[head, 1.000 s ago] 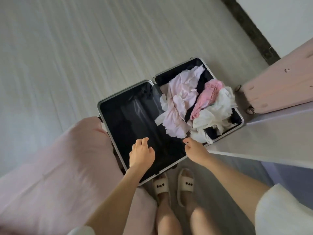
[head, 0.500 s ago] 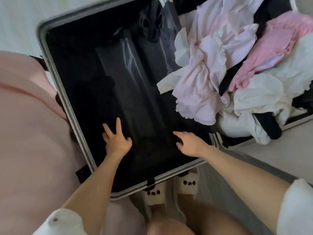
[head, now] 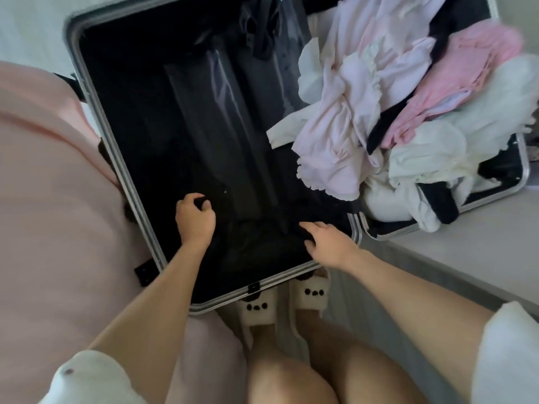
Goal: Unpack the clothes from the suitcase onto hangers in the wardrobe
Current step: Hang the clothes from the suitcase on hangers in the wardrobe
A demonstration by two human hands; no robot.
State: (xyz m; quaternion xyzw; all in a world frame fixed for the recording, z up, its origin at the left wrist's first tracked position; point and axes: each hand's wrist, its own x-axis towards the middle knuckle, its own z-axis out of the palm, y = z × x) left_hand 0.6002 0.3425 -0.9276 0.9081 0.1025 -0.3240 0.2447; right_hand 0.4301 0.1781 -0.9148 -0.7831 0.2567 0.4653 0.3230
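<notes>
Over the suitcase's (head: pixel 96 112) near-left half, I'm curling my left hand (head: pixel 194 220) on dark lining, grip unclear; my right hand (head: pixel 329 243) is lying flat, fingers straight.

Open black-lined hard-shell suitcase with silver metal rim (head: pixel 96 118) fills the frame centre. Its left half shows only dark lining. The right half, upper right of frame, is heaped with crumpled clothes: pale pink ruffled garment (head: pixel 344 141), brighter pink garment (head: pixel 466 71), white garment (head: pixel 455 135). Left hand (head: pixel 194 220) sits low in the left half, fingers curled on dark fabric. Right hand (head: pixel 326 243) lies near the lower right corner, fingers extended on the lining. White slippers with black dots (head: pixel 310 293) at bottom centre.
</notes>
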